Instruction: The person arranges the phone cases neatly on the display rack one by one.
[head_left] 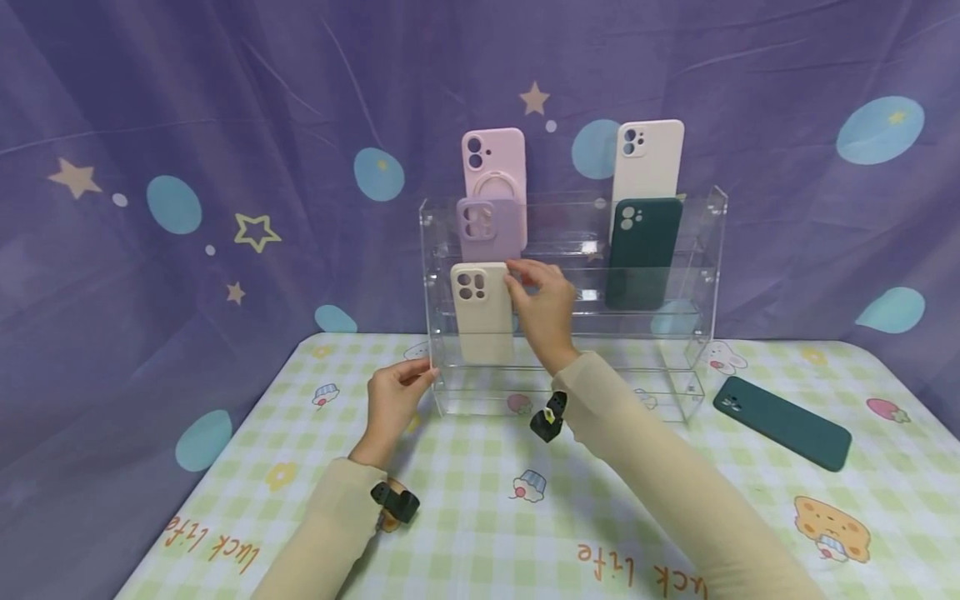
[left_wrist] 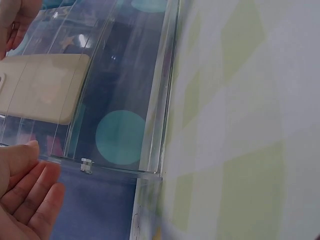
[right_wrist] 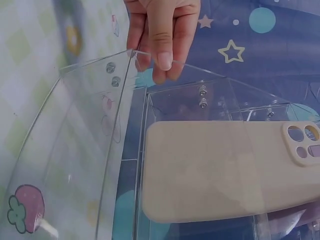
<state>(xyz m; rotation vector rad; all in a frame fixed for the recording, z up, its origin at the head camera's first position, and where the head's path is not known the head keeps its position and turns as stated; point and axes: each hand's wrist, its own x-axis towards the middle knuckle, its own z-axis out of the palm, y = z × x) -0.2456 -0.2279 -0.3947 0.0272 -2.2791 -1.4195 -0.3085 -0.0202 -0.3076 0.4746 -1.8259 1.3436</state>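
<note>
A clear tiered display rack (head_left: 713,283) stands on the table. In its lower left part a cream phone case (head_left: 483,329) stands upright behind a clear front strip, its camera cutouts at the top. My right hand (head_left: 546,312) pinches the upper right corner of this case between thumb and fingers. Low on the rack's left side, my left hand (head_left: 393,400) grips the edge of the side panel; the right wrist view shows its thumb (right_wrist: 162,47) on one face and fingers behind. The case's lower end (left_wrist: 60,90) also appears in the left wrist view.
Behind the cream case stand a lilac phone case (head_left: 495,242) and a pink one (head_left: 502,158) with a ring. A dark green case (head_left: 637,258) and a white case (head_left: 652,158) stand at right. Another dark green case (head_left: 783,425) lies on the checked tablecloth (head_left: 480,533).
</note>
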